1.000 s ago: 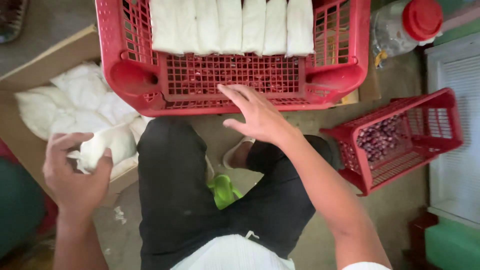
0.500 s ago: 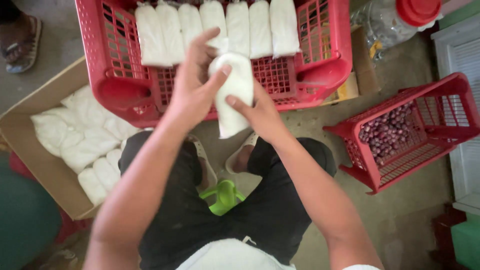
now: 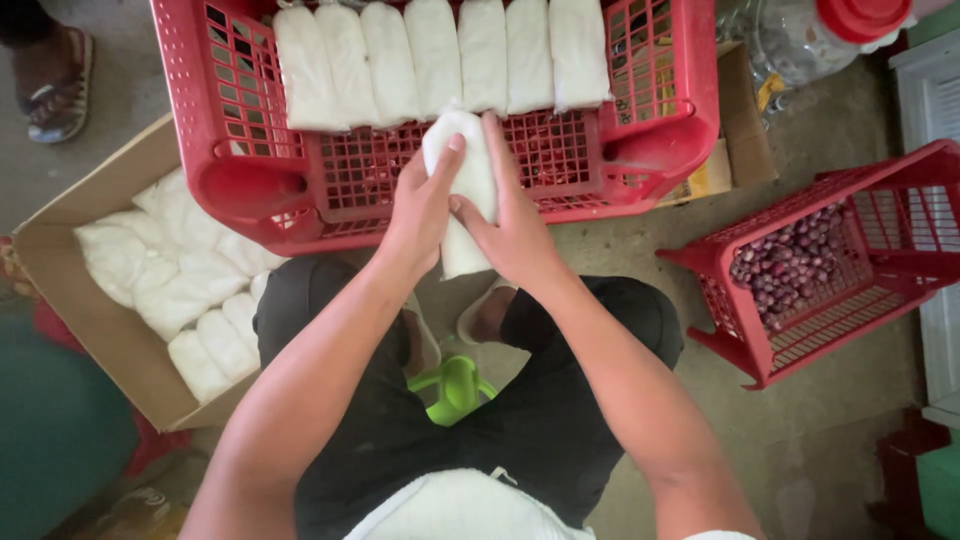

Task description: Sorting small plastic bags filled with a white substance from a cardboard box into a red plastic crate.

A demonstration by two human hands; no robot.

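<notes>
Both my hands grip one white filled bag (image 3: 462, 190) over the near edge of a red plastic crate (image 3: 250, 190). My left hand (image 3: 422, 205) wraps its left side, and my right hand (image 3: 512, 222) presses on its right side with fingers pointing up. Inside the crate, a row of several white bags (image 3: 440, 55) stands side by side along the far part. An open cardboard box (image 3: 95, 345) to my left holds several more white bags (image 3: 180, 290).
A smaller red crate (image 3: 860, 260) with small dark reddish bulbs lies tilted at the right. A clear jar with a red lid (image 3: 820, 35) stands top right. A green stool (image 3: 455, 385) shows between my legs. Another person's sandalled foot (image 3: 55, 80) is top left.
My left hand left the cardboard box with a white bag, and both hands brought it forward to the red crate's near edge. The view shifted slightly.
</notes>
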